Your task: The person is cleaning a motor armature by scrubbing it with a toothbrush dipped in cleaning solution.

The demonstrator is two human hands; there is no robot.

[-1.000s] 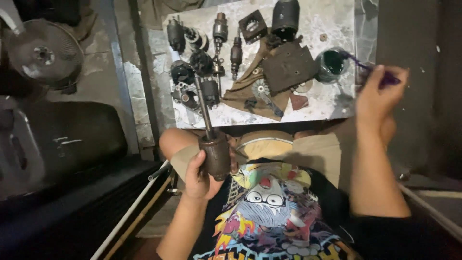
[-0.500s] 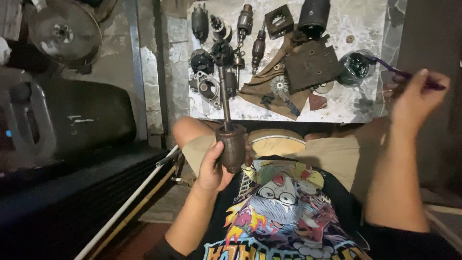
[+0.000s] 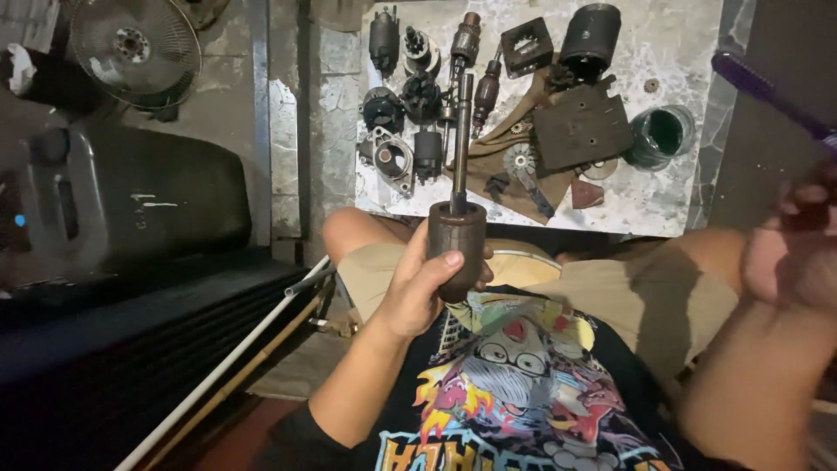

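Note:
My left hand (image 3: 417,292) grips a dark cylindrical motor armature (image 3: 456,237) upright over my lap, its steel shaft (image 3: 462,139) pointing away from me toward the slab. My right hand (image 3: 789,253) is raised at the right edge of the view, blurred, holding a purple-handled brush (image 3: 767,92) whose handle slants up and left. I sit with knees apart in tan shorts and a printed black shirt.
A marble slab (image 3: 676,201) lies on the floor ahead with several dismantled starter parts, a black cylindrical housing (image 3: 590,39), a dark square plate (image 3: 582,131), a brown rag and a green glass jar (image 3: 663,135). A fan (image 3: 135,48) stands at upper left, a dark case (image 3: 131,205) at left.
My right hand with the brush has risen and swung further right, closer to the camera. The armature stays in my left hand, now held a little higher and nearer.

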